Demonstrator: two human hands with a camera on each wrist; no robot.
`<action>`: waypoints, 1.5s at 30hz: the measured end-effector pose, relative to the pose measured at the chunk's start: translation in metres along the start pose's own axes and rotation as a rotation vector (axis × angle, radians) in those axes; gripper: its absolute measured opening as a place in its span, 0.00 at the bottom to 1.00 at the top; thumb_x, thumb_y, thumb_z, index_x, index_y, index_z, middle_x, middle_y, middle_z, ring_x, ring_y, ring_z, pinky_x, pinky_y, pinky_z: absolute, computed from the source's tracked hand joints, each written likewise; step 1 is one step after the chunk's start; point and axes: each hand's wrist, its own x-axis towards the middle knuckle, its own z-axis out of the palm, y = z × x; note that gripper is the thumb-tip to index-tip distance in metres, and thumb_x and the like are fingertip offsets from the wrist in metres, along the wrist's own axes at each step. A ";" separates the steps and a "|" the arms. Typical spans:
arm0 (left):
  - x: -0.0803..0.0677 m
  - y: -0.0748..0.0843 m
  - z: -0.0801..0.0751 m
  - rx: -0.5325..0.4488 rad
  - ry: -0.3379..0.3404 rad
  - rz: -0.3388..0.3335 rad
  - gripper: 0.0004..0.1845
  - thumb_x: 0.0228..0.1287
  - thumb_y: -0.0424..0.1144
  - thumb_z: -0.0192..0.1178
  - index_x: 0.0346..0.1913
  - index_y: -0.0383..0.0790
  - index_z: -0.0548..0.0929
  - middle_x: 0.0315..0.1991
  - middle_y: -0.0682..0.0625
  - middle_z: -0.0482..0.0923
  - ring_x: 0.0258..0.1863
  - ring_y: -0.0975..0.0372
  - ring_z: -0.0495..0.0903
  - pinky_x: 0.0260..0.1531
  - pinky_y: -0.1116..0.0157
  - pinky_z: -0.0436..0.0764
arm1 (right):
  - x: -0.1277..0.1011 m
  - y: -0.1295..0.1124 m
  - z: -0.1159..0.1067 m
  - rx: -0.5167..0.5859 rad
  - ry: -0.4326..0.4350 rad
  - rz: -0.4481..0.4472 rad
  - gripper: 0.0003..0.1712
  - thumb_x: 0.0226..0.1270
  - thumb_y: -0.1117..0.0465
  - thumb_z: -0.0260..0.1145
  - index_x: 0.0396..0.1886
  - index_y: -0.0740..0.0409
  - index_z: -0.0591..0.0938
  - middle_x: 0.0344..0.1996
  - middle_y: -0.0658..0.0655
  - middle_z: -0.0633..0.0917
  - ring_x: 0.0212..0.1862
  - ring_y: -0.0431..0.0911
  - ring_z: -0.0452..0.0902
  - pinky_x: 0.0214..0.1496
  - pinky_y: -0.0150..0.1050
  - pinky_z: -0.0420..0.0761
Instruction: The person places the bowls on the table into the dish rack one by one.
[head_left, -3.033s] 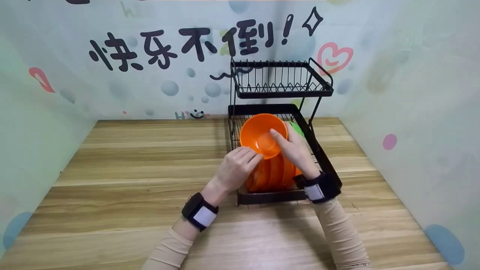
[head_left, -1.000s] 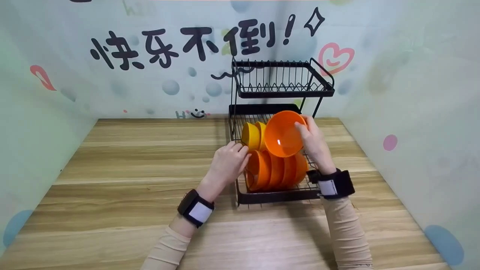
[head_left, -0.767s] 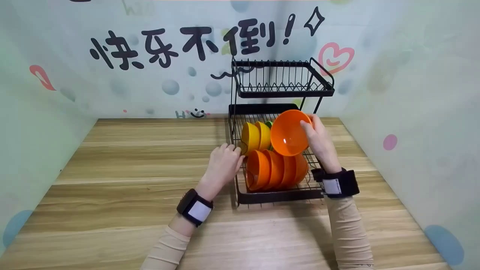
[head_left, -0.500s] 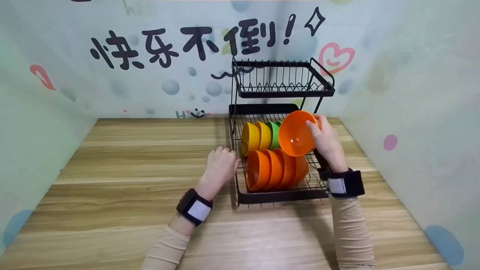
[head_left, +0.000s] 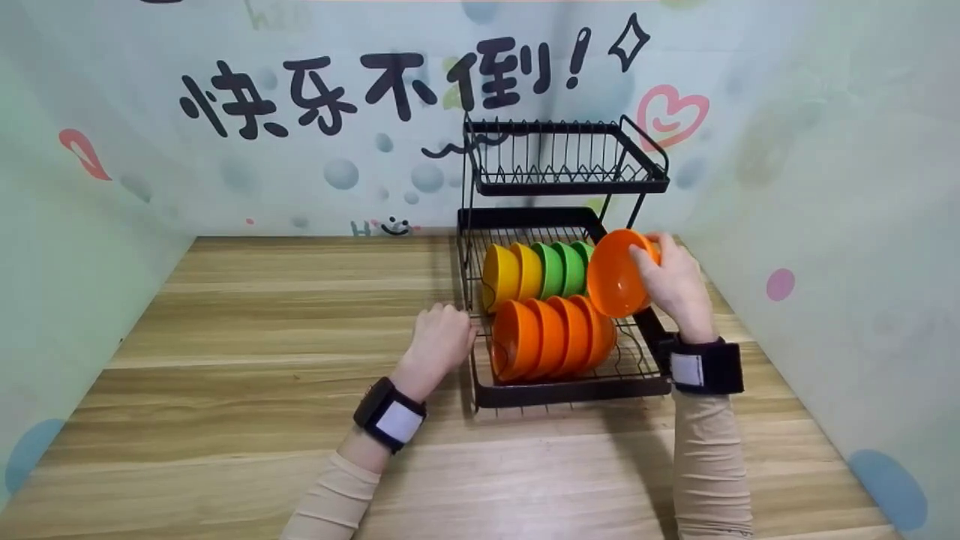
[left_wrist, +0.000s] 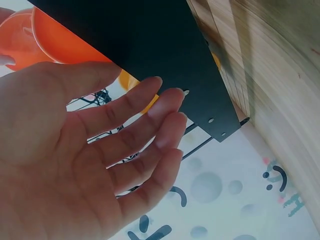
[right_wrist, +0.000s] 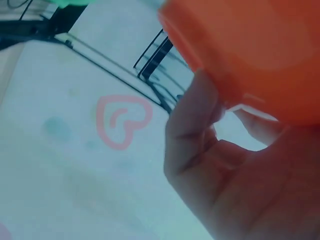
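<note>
Bkgd: pale wall w/ black painted characters, bubbles, a pink heart; wood-grain tabletop below.

L to R. Left hand sits at the near-left corner of the dish rack, knuckles up in head view. Left wrist view shows fingers straight and loosely spread beside the rack's black side panel, holding nothing; contact w/ rack can't be confirmed.

Rack: black wire, 2 tiers. Upper tier carries no dishes. Lower tier count, all standing on edge:
- back row: 2 yellow bowls, then 2 green bowls
- front row: 4 orange bowls, nested close, touching

A 5th orange bowl, the held bowl, is at the right end of the back row, just beside the green pair, over the rack's right rail. Right hand grips it: thumb over the rim, fingers behind the outer wall; right wrist view confirms fingers curled on the rim.

Vs earlier frames: 3 s ago both hands were on this bowl, above the front row, mid-rack. Since then the left hand let go and dropped back to the rack corner; the bowl travelled right, uncovering the yellow and then the green bowls.

Orientation: held bowl on edge, mouth facing left toward the green bowls, base to the right. Rim plane approx upright, tipped slightly; bowl's axis runs approx L-R along the row.
</note>
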 end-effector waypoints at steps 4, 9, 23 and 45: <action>0.000 0.001 0.000 -0.015 -0.008 0.006 0.17 0.66 0.43 0.55 0.33 0.32 0.85 0.34 0.38 0.84 0.36 0.48 0.81 0.36 0.52 0.80 | 0.000 0.005 -0.002 -0.044 -0.013 0.034 0.35 0.71 0.39 0.44 0.66 0.59 0.65 0.58 0.71 0.72 0.56 0.63 0.69 0.54 0.59 0.71; -0.001 0.002 0.000 -0.006 -0.007 0.010 0.16 0.65 0.43 0.56 0.33 0.32 0.85 0.34 0.38 0.84 0.36 0.48 0.81 0.36 0.52 0.80 | 0.001 0.011 -0.003 -0.064 -0.040 0.056 0.36 0.70 0.37 0.43 0.66 0.58 0.64 0.56 0.69 0.73 0.53 0.61 0.71 0.49 0.55 0.75; -0.001 0.002 0.002 -0.025 0.005 0.019 0.16 0.65 0.42 0.56 0.32 0.32 0.86 0.33 0.37 0.84 0.36 0.47 0.82 0.35 0.51 0.80 | 0.005 0.023 0.002 -0.242 -0.156 0.045 0.39 0.69 0.35 0.44 0.64 0.61 0.65 0.57 0.75 0.73 0.55 0.67 0.70 0.53 0.61 0.72; 0.000 0.002 0.002 -0.021 0.012 0.022 0.17 0.66 0.42 0.55 0.30 0.32 0.86 0.32 0.38 0.85 0.34 0.47 0.83 0.33 0.51 0.81 | 0.013 0.028 0.020 -0.295 -0.416 0.080 0.40 0.67 0.32 0.45 0.58 0.62 0.66 0.56 0.73 0.74 0.56 0.67 0.73 0.53 0.59 0.73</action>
